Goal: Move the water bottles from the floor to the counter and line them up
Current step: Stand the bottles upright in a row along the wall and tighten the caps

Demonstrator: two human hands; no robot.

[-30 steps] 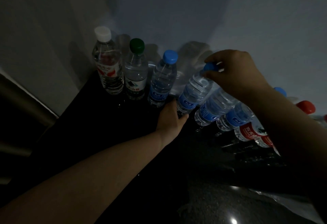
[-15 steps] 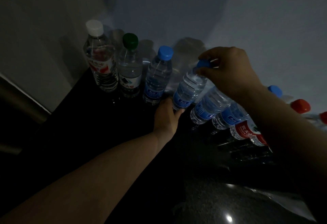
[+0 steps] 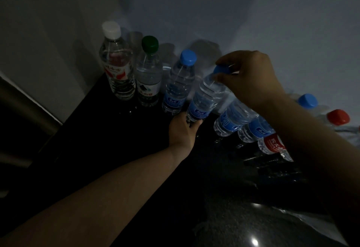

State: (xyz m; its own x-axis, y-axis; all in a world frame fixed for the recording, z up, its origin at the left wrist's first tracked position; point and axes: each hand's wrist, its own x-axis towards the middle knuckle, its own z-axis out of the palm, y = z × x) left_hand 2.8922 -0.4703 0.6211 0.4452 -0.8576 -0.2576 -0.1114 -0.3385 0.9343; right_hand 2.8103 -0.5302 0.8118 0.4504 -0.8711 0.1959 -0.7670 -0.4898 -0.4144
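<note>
Holding: tilted bottle (image 3: 206,96), clear water, blue label; fourth in the row, two places right of the green-cap bottle (image 3: 149,79).
Grip, right hand (image 3: 251,79): fingers and thumb curled down over the cap (image 3: 221,69), pinching it from above; forearm crossing in front of the bottles further right.
Grip, left hand (image 3: 183,129): closed round the base of the tilted bottle, thumb and fingers curled on its bottom edge; reaching in from the near side.
Lean: neck tipped right, away from the green-cap bottle; base low over the worktop (image 3: 116,139), contact hidden by the left hand, cannot tell.
Landmark: green-cap bottle, upright on the dark worktop, close against the wall (image 3: 194,13); pale label with a dark mark.
Left of green-cap bottle: white-cap bottle (image 3: 118,71), upright, red on the label, just beside; end of the row, near the corner.
Right of green-cap bottle: blue-cap bottle (image 3: 179,85), upright, blue label, just beside; standing between landmark and tilted bottle.
Further right of green-cap bottle: fifth bottle (image 3: 231,120) and sixth bottle (image 3: 255,131), both blue-labelled, then red-label bottle (image 3: 272,145); tops hidden behind the right forearm.
Far right of green-cap bottle: far blue cap (image 3: 307,101) and far red cap (image 3: 338,117), showing past the forearm; matching bodies, cannot tell.
Light: dim throughout.
</note>
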